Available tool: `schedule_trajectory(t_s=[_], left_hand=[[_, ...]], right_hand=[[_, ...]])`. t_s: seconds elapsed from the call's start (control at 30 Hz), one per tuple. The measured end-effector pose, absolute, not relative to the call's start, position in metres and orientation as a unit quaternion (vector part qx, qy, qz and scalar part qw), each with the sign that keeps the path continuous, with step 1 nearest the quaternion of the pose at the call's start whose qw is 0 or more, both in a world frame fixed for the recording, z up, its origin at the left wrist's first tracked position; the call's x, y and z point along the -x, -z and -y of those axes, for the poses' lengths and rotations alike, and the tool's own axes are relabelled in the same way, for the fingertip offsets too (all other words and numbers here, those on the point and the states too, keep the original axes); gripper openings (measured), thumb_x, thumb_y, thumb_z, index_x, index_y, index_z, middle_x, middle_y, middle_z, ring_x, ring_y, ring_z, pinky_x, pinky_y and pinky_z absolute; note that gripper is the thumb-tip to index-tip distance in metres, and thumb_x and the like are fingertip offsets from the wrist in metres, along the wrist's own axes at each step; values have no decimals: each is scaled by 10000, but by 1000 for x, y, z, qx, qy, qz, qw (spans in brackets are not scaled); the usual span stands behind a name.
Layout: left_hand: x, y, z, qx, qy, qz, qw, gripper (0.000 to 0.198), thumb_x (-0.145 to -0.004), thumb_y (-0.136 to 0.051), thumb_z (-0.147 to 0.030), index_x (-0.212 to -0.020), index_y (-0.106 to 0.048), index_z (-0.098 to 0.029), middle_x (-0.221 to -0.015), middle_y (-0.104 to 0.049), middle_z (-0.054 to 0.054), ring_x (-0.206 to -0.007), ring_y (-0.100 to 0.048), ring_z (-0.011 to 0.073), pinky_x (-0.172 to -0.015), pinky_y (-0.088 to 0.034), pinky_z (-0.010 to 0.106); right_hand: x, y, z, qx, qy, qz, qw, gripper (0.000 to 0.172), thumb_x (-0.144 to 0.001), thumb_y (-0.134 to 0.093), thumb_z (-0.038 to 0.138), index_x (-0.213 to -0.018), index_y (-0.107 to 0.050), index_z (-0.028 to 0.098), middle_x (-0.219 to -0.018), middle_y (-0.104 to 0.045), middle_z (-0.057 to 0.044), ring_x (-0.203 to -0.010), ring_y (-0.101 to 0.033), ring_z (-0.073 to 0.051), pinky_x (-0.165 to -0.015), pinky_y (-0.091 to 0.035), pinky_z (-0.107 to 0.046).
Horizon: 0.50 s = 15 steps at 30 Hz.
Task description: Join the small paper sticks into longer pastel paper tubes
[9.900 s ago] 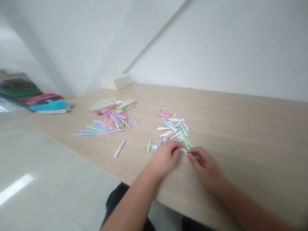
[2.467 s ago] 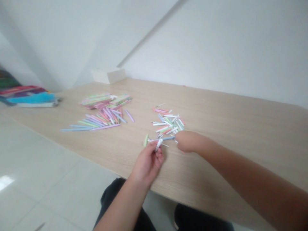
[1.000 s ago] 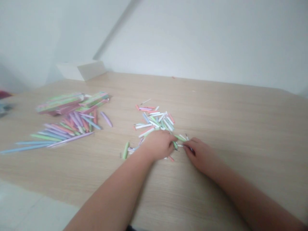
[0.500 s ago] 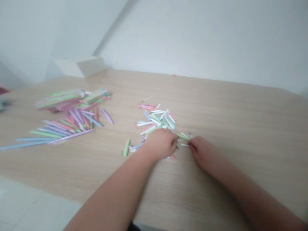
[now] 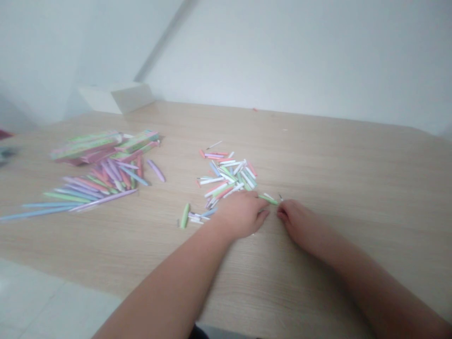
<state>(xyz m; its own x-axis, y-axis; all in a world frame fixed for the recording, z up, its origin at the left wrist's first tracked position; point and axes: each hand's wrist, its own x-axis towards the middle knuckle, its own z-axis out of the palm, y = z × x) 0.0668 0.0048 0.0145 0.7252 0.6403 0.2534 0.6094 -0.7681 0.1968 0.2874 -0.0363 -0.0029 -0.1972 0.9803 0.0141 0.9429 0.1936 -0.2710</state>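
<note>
A loose heap of short pastel pen parts (image 5: 229,176), white, green, pink and blue, lies in the middle of the wooden table (image 5: 353,165). My left hand (image 5: 241,214) rests at the heap's near edge, fingers curled down over some pieces. My right hand (image 5: 298,222) sits just to its right, fingertips pinched together close to a green piece (image 5: 267,199). What either hand holds is hidden. A single green cap (image 5: 184,215) lies to the left of my left hand.
Long pastel pens (image 5: 88,188) are spread at the left, with flat pastel boxes (image 5: 102,145) behind them. A white box (image 5: 116,96) stands at the back against the wall. The table's near edge runs across the lower left.
Both hands came together at the heap's near edge after the left one had lifted a white piece. Over the last second they barely shifted; the view tilted slightly.
</note>
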Motion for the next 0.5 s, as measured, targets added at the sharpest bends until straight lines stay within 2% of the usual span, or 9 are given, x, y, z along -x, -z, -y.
schedule_trajectory(t_s=[0.13,0.23,0.37,0.5], left_hand=[[-71,-15,-3,-931,-143,-332,47,353,-987,-456,-447,-962,-728,-224,-951,-678,83,-930,-653,255,-820,-519,382],[-76,-14,-2,-932,-136,-333,53,298,-967,-490,-392,-933,-736,-228,-922,-676,80,-925,-651,252,-826,-520,382],[-78,-12,-2,-925,-143,-348,59,284,-967,-477,-346,-935,-729,-217,-930,-689,85,-922,-652,254,-843,-519,392],[-74,-13,-2,-921,-166,-343,84,306,-989,-455,-352,-966,-729,-215,-958,-705,80,-981,-655,254,-869,-510,385]], right_hand=[[-290,5,36,613,-106,775,108,182,-1019,-443,235,-979,-612,179,-1004,-670,-120,-884,-634,-239,-789,-469,-359],[-293,5,34,596,-115,786,115,181,-1006,-461,210,-998,-639,176,-1007,-675,-117,-900,-636,-232,-816,-478,-359],[-294,7,34,592,-91,796,85,211,-1012,-453,222,-926,-642,185,-976,-668,-113,-886,-635,-237,-814,-489,-366],[-289,6,39,579,-64,808,90,222,-1020,-420,216,-946,-625,182,-974,-660,-118,-893,-635,-242,-817,-493,-367]])
